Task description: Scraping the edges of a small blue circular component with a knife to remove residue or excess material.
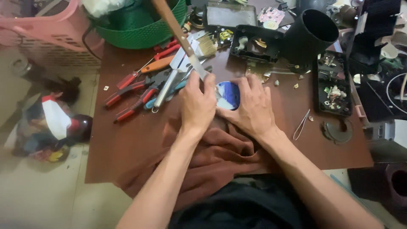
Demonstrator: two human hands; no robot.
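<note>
My left hand [197, 104] grips a long knife [176, 32] with a wooden handle; its blade points down toward a small blue, shiny object [229, 95] on the brown table [127, 144]. My right hand [253, 105] presses on that blue object from the right and holds it in place. Both hands sit close together at the table's middle, above a brown cloth [216, 161] that hangs over the near edge.
Red-handled pliers and screwdrivers [135, 91] lie left of my hands. A green basket [140, 25] and a pink basket [46, 29] stand at the back left. A black cylinder [311, 34], black device housings [333, 82] and tweezers [302, 125] lie to the right.
</note>
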